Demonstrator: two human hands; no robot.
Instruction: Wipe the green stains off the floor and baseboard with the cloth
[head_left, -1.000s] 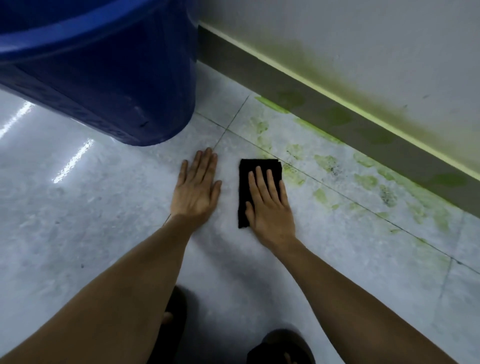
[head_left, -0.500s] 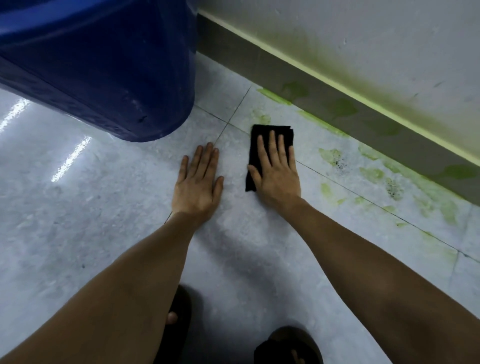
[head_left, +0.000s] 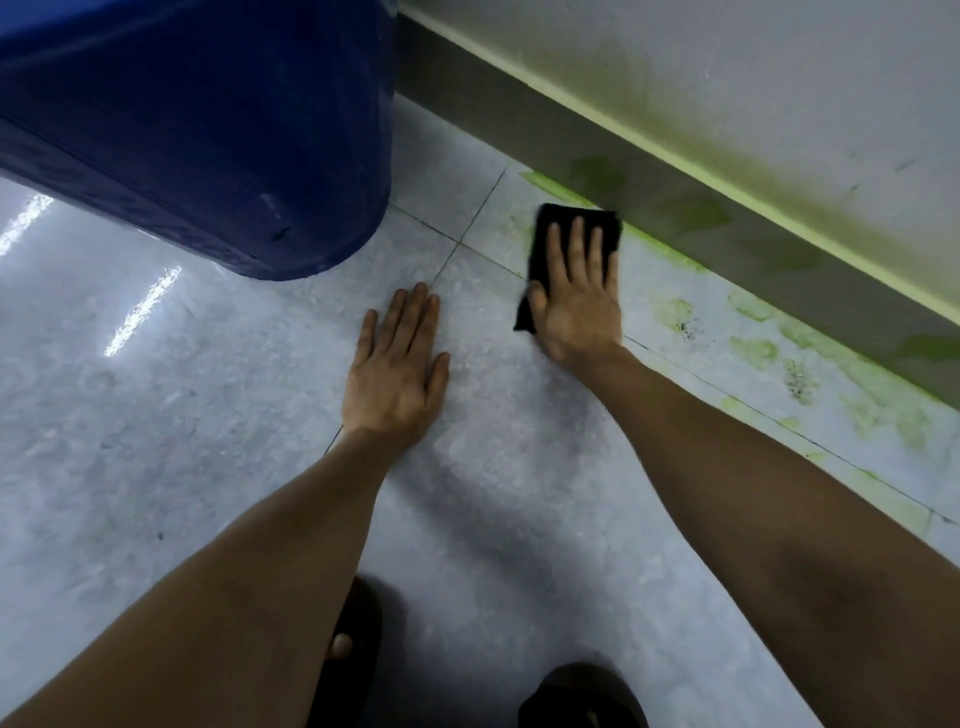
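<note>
A black cloth (head_left: 545, 228) lies flat on the pale floor tile, its far edge close to the grey baseboard (head_left: 737, 228). My right hand (head_left: 579, 301) presses on it, palm down and fingers spread. My left hand (head_left: 397, 374) rests flat on the bare tile to the left of the cloth, holding nothing. Green stains (head_left: 758, 351) dot the floor to the right of the cloth and run in a strip along the foot of the baseboard. Darker green patches (head_left: 597, 174) mark the baseboard itself, just beyond the cloth.
A large blue plastic bin (head_left: 208, 130) stands at the upper left, close to the wall corner. The white wall (head_left: 779, 67) above the baseboard has a greenish haze. Two dark sandals (head_left: 582, 699) show at the bottom edge.
My right hand has slid the cloth forward and to the right, from beside my left hand up to the baseboard. Stains it passed over look fainter. My left hand stayed planted.
</note>
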